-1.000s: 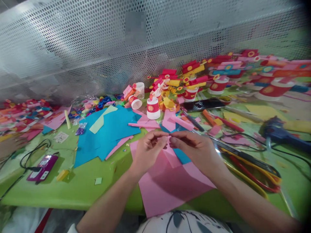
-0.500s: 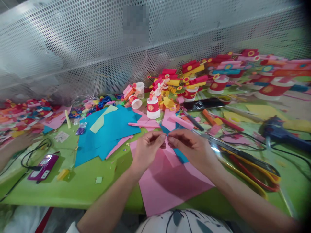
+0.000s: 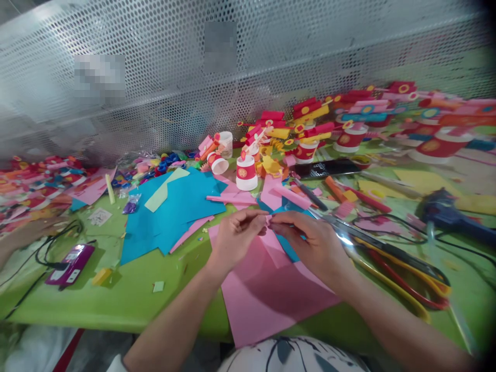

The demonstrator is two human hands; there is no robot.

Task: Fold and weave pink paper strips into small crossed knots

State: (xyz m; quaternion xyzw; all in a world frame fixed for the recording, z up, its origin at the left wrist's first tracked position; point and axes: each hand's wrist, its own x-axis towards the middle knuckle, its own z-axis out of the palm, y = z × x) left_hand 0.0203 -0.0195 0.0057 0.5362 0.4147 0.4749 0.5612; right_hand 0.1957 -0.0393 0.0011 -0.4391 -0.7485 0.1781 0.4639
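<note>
My left hand point(image 3: 241, 233) and my right hand point(image 3: 306, 235) meet over a pink paper sheet point(image 3: 271, 299), fingertips pinched close together. Between them shows a small piece of pink paper point(image 3: 268, 221), mostly hidden by the fingers. Both hands are closed on it. Just beyond them stands an upside-down white paper cup point(image 3: 247, 182) with a red band and a gold emblem. Blue paper sheets point(image 3: 174, 206) lie to the left of my hands, with a pale green strip point(image 3: 166, 190) on top.
Scissors point(image 3: 403, 268) with yellow and red handles lie by my right forearm, near a blue glue gun point(image 3: 457, 212). Finished paper-and-cup models point(image 3: 351, 137) line the back along a perforated metal screen point(image 3: 155, 77). A purple power strip point(image 3: 70, 264) and another person's hand point(image 3: 34, 230) are at left.
My hands stay together, and the right fingers have shifted slightly, so a bit of pink paper shows between the fingertips. The view has moved a little.
</note>
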